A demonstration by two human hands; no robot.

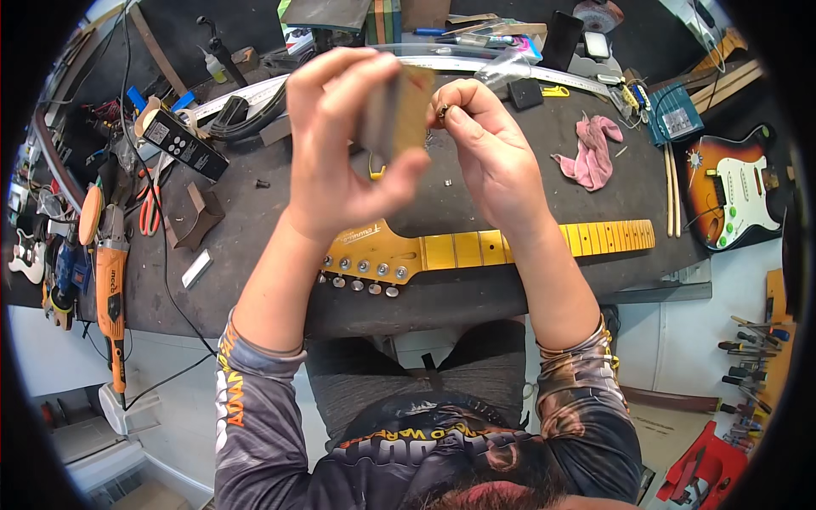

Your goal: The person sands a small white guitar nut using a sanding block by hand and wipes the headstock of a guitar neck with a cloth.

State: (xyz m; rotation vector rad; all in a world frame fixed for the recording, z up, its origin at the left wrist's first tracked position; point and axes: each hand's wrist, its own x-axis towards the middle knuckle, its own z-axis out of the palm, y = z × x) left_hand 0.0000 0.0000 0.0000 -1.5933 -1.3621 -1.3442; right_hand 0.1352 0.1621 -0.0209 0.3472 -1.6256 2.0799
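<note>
My left hand (340, 161) is raised at the centre, holding a blurred tan block with a dark side (401, 110). Close to its right, my right hand (497, 170) pinches a small dark metal piece (442, 113) between thumb and index finger. A yellow maple guitar neck (569, 240) with silver tuners on its headstock lies across the dark bench beneath both forearms, partly hidden by them.
An orange power tool (111, 289) with a cable and red-handled pliers (150, 212) lie left. A pink cloth (586, 153), wooden sticks (673, 191) and a sunburst guitar body (735, 191) are right. Assorted clutter lines the bench's back edge (340, 21).
</note>
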